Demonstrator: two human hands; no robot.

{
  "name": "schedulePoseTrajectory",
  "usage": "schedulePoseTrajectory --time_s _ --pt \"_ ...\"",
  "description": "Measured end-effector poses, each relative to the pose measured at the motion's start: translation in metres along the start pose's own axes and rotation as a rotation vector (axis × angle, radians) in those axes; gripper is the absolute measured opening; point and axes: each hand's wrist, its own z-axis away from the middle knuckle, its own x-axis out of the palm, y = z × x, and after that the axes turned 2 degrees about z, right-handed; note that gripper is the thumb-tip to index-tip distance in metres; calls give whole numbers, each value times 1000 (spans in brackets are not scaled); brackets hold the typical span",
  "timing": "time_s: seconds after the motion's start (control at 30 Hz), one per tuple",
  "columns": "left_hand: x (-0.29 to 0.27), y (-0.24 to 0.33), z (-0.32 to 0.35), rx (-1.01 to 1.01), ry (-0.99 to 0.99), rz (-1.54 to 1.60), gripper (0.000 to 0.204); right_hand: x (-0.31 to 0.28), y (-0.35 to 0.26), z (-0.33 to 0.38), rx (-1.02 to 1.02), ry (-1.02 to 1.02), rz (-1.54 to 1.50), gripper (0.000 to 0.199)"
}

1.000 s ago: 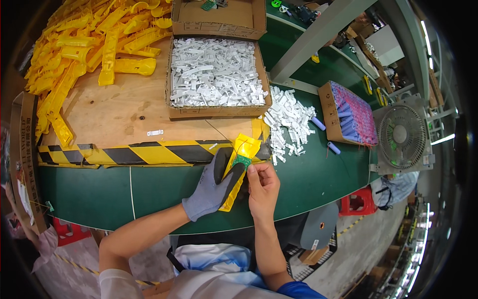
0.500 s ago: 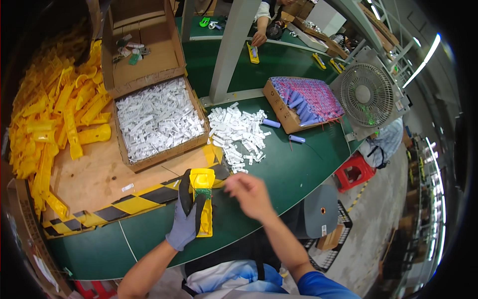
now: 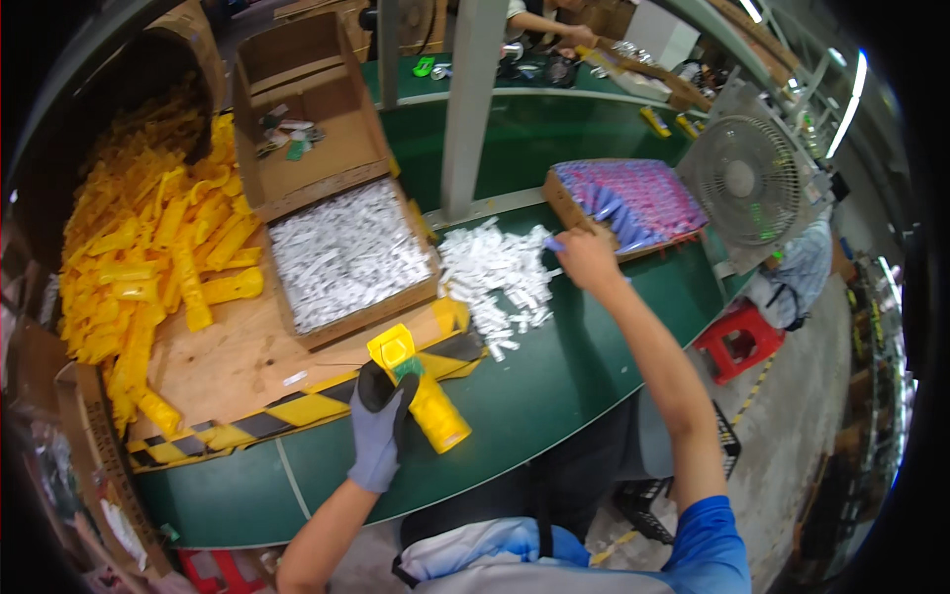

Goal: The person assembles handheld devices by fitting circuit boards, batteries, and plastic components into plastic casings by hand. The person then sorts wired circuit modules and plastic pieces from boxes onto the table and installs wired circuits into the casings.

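My left hand (image 3: pixel 381 421), in a grey glove with dark fingers, grips a yellow plastic housing (image 3: pixel 438 416) tilted over the table's near edge. A small green circuit board (image 3: pixel 407 368) sits in the housing beside my thumb. My bare right hand (image 3: pixel 591 259) is stretched far forward, fingers closed on a purple cylindrical battery cell (image 3: pixel 556 244) whose end shows left of the fingers. Right behind the hand stands a cardboard box of purple cells (image 3: pixel 638 203). To its left lies a loose pile of small white plastic parts (image 3: pixel 495 277).
A carton of white parts (image 3: pixel 346 257) stands on a wooden board, with an open box (image 3: pixel 312 173) behind it. Yellow housings (image 3: pixel 163 267) heap up at left. A grey post (image 3: pixel 462 119) rises mid-table; a fan (image 3: pixel 749 178) stands at right. A co-worker's hand (image 3: pixel 576 38) is across the table.
My right hand has moved from beside the housing forward and right to the cells. The housing has tilted in my left hand. The view has shifted, and the co-worker's hand has moved away to the right.
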Motion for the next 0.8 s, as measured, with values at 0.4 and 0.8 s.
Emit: schedulePoseTrajectory --time_s 0.4,0.8 --pt "0 22 113 39 416 -300 75 -44 -76 103 406 322 -1661 22" --pt "37 69 35 470 -537 -1642 42 -65 -128 196 219 87 -1105 21"
